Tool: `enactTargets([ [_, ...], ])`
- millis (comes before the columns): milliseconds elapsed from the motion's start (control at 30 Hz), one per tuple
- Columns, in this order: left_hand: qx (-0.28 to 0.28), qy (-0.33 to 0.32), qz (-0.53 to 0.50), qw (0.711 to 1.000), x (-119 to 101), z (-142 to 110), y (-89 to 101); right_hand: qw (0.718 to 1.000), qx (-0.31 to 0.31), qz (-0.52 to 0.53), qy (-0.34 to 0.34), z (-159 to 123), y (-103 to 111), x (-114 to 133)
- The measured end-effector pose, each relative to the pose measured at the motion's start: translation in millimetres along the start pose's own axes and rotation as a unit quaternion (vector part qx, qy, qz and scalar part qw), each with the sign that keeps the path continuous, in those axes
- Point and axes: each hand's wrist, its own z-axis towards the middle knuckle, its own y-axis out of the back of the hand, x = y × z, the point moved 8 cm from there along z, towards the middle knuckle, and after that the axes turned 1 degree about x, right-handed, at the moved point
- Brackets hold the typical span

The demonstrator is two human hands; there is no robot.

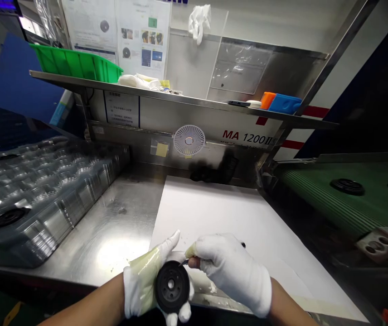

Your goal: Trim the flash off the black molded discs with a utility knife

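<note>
My left hand [146, 280], in a white glove with a yellowish coating, is closed around a black wheel-like disc [172, 287] with a bright metal hub, its thumb pointing up. The disc's flat face is turned toward me, over the front edge of the bench. At the disc's upper right rim, my right hand [230, 267], also gloved in white, pinches a slim tool [185, 261] with a dark tip. One bare fingertip shows there. A dark end [243, 245] pokes out beyond the knuckles; most of the tool is hidden, so its kind cannot be made out.
Under the hands, a white sheet [210, 208] covers part of the metal bench [126, 203]. Stacked clear plastic trays [51, 181] with black discs stand left. A green conveyor [316, 190] carrying black discs [346, 186] runs right. A shelf [194, 100] and small fan [189, 140] are behind.
</note>
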Motion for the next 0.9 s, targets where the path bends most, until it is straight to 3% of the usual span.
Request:
enactTargets([
  [200, -0.003, -0.011, -0.013, 1.0, -5, -3, 4.1, 0.996, 0.064, 0.052, -0.041, -10, -2, -10],
  [300, 0.001, -0.005, -0.02, 1.0, -6, -3, 5.8, 0.99, 0.043, 0.105, -0.081, -14, 7, -19],
  [433, 0.011, 0.011, -0.021, 1.0, -6, -3, 1.7, 0.993, -0.001, 0.09, -0.077, -11, 10, -20],
  [667, 0.027, 0.027, 0.004, 0.999, -1, -5, -8.2, 0.993, 0.028, 0.083, -0.074, -12, -3, -12],
  [800, 0.005, 0.008, 0.003, 1.0, -3, -3, -3.2, 0.988, 0.099, 0.081, -0.089, -24, -3, -16],
  [900, -0.015, 0.002, 0.009, 1.0, -3, -2, 2.9, 0.988, 0.065, 0.082, -0.113, -29, 9, -25],
])
